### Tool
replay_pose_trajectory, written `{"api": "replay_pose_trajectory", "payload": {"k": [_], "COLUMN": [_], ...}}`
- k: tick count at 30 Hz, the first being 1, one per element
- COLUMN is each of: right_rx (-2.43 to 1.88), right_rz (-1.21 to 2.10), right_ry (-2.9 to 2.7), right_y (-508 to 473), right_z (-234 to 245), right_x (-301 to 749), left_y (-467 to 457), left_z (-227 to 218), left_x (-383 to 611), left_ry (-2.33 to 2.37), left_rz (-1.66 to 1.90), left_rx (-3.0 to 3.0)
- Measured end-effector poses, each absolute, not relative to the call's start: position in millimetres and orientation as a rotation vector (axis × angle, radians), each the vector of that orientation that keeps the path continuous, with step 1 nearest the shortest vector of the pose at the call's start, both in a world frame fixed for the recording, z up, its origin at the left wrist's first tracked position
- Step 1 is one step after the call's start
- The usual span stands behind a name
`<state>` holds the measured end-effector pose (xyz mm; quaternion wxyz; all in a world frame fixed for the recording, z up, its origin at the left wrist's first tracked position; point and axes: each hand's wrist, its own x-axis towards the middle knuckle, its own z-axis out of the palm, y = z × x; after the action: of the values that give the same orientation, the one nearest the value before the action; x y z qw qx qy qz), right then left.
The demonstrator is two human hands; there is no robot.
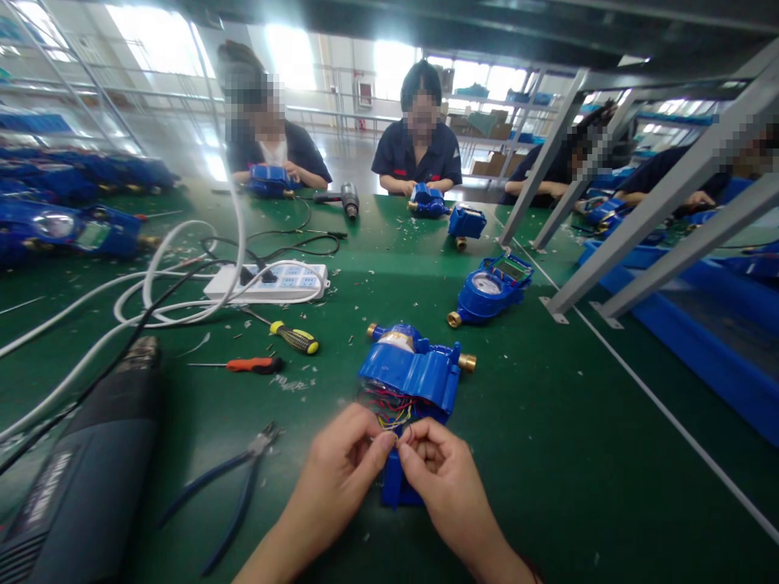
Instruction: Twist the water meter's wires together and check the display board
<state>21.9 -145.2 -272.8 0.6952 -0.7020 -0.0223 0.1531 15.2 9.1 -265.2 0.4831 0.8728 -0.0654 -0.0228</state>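
A blue water meter (414, 375) with brass end fittings lies in front of me, its casing opened. Thin red, yellow, white and dark wires (393, 405) spill from it toward my hands. My left hand (350, 454) pinches the wires between thumb and forefinger. Close beside it, fingertips almost touching, my right hand (441, 462) also pinches the wires. The exact strands between the fingertips are too small to make out. Beneath both hands lies a blue casing part (395, 487), partly covered by them.
Left of me lie diagonal pliers (243, 478), an orange screwdriver (252, 365), a yellow-black screwdriver (295, 337), a heat gun (91, 454) and a white power strip (286, 282) with looping cables. Another meter (490, 288), metal posts (657, 195) and a blue bin (687, 341) stand right. Several co-workers sit opposite.
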Motion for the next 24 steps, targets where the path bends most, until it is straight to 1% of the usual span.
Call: {"api": "replay_pose_trajectory", "payload": {"k": [5,10,14,18,24], "right_rx": [-1.620,-1.651,-1.654,-1.569,-1.544], "right_rz": [0.341,0.316,0.330,0.362,0.345], "right_ry": [-0.011,-0.007,-0.016,0.001,-0.021], "right_y": [-144,-142,-143,-145,-145], "right_z": [-272,-269,-268,-270,-273], "right_x": [26,28,28,28,27], "left_y": [12,12,14,18,20], "left_z": [-267,-266,-267,-263,-259], "left_x": [16,19,19,17,15], "left_ry": [-0.079,-0.214,-0.239,-0.389,-0.356], "left_rz": [-0.079,-0.102,-0.036,0.046,-0.047], "left_rx": [2.101,2.150,2.197,2.193,2.166]}}
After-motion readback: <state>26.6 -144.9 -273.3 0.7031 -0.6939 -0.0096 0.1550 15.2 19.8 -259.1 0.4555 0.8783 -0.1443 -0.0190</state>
